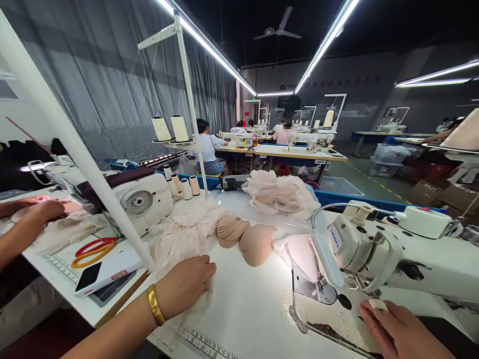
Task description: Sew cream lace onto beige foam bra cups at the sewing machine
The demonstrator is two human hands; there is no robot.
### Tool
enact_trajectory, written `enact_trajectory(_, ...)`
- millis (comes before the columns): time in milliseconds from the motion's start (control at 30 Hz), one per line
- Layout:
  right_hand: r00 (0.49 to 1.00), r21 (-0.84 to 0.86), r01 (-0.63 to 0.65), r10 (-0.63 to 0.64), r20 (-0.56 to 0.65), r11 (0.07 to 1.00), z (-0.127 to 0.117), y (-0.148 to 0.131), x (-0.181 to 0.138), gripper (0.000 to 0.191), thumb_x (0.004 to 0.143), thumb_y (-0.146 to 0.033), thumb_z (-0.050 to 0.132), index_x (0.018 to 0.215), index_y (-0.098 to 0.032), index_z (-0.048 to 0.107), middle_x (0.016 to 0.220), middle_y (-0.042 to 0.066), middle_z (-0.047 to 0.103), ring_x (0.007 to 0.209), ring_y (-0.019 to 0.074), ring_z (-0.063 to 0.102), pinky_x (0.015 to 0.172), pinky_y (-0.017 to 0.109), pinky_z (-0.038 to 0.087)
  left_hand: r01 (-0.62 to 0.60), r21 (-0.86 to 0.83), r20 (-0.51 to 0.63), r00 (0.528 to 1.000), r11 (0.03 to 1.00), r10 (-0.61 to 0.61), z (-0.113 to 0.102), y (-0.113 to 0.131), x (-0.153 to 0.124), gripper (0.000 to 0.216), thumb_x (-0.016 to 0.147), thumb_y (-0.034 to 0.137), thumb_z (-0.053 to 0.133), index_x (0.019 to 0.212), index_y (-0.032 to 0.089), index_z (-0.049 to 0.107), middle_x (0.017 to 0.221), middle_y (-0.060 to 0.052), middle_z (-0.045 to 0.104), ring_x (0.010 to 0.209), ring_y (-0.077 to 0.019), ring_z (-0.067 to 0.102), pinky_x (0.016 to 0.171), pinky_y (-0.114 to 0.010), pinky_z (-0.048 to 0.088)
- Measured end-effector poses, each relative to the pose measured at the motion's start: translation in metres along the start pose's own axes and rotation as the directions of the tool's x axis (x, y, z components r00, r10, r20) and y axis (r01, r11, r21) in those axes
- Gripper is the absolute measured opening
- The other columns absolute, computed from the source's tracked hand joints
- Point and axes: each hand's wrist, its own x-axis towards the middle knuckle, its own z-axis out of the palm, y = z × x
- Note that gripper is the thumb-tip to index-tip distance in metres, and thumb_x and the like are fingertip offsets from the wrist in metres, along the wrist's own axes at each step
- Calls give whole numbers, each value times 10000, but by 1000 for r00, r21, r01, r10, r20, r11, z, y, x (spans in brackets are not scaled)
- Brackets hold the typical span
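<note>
My left hand [187, 286], a gold bracelet on its wrist, has its fingers curled on sheer cream lace fabric [187, 229] at the left of the table. Low at the right, my right hand [400, 329] has a pale wrap on one finger; its fingers are bent together around something dark that I cannot make out. It is beside the bed of a white sewing machine [359, 244]. A beige cup with lace [301, 254] lies under the lit needle area. Left of it are a single beige cup [257, 244] and a fanned stack of beige cups [230, 230].
A heap of lace-edged cups [279, 192] stands at the table's back. To the left, a co-worker's hands [47, 209] hold fabric by another sewing machine [138, 199]. Red and orange scissors [93, 252], a white box [108, 269], thread cones [181, 187] and a slanting white pole [80, 144] are nearby.
</note>
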Motion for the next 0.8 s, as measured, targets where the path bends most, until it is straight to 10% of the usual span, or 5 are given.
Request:
enact_trajectory(167,971,177,-128,87,225,976,-7,-70,13,222,1024,-479,599,1008,-357,783,925,55,783,866,299,730,785,428,555,-122,-212,-115,988,970,99,7,38,16,204,1013,187,507,881,193,662,968,-60,715,899,-266,676,812,-392,512)
enact_trajectory(367,759,520,-618,276,589,590,14,-168,24,485,925,-369,720,1391,-284,618,1156,63,741,973,245,698,865,365,553,-413,-590,-304,910,693,284,21,89,41,240,967,324,599,1183,259,680,1170,-39,716,1091,-249,659,967,-372,525)
enact_trajectory(500,765,569,-639,352,540,517,15,-176,34,257,1004,-373,584,1220,-242,630,989,32,697,921,225,663,848,352,519,-310,-535,-306,938,786,162,31,87,61,520,960,486,610,1409,224,592,1393,-135,638,1275,-353,587,1077,-496,477)
enact_trajectory(633,766,520,-633,369,526,573,6,-173,32,286,1014,-438,580,1204,-232,639,1020,45,680,932,233,636,863,361,502,-231,-404,-178,969,885,172,28,83,64,128,862,319,626,921,206,640,993,-84,696,958,-311,629,867,-449,482)
enact_trajectory(800,752,498,-645,368,546,579,11,-182,28,419,936,-423,690,1309,-241,630,1166,68,661,995,246,613,887,365,493,-293,-709,-234,956,641,177,24,93,55,205,919,401,557,810,231,521,915,-49,656,884,-257,596,783,-371,459)
